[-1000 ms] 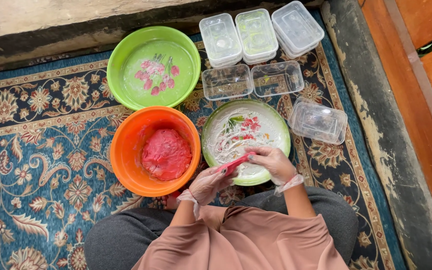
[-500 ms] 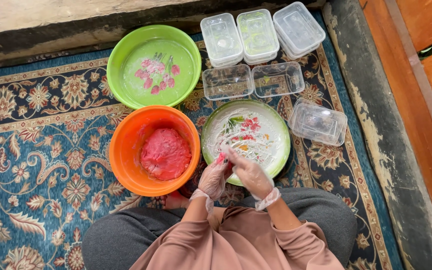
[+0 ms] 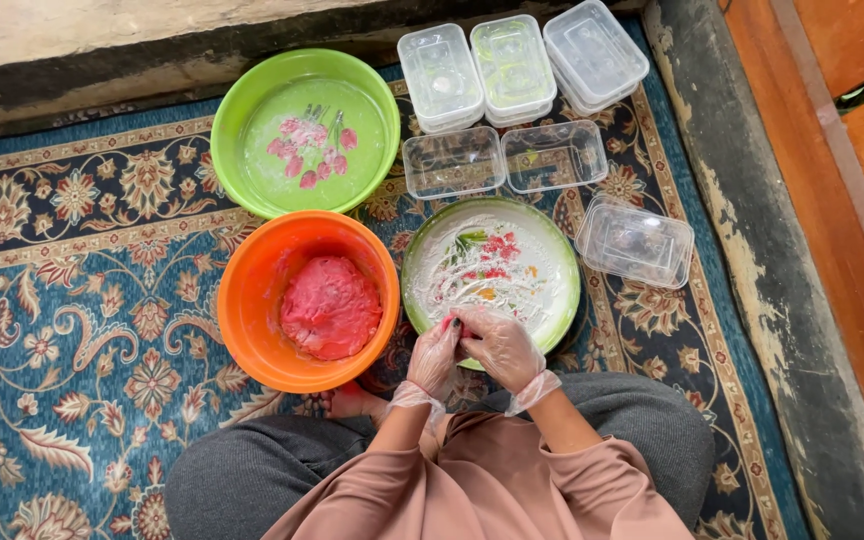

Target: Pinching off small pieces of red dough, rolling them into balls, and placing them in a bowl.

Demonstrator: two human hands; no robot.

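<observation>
Both my hands wear clear plastic gloves and meet over the near edge of a floured green-rimmed plate (image 3: 552, 262). My left hand (image 3: 435, 356) and my right hand (image 3: 500, 345) pinch a small piece of pink dough (image 3: 452, 322) between their fingertips. To the left stands an orange bowl (image 3: 252, 300) holding a lump of pink dough (image 3: 330, 306). Behind it a green bowl (image 3: 242, 120) contains several small pink dough pieces (image 3: 304, 150) in flour.
Two open clear plastic boxes (image 3: 452, 160) sit behind the plate, another clear box (image 3: 636, 240) at its right. Stacked lidded containers (image 3: 512, 60) stand at the back. Everything rests on a patterned blue rug (image 3: 72, 300); a concrete strip and wooden boards run along the right.
My right hand drew back from the plate's middle toward its near edge. Both hands came together and now work the pink piece between their fingers.
</observation>
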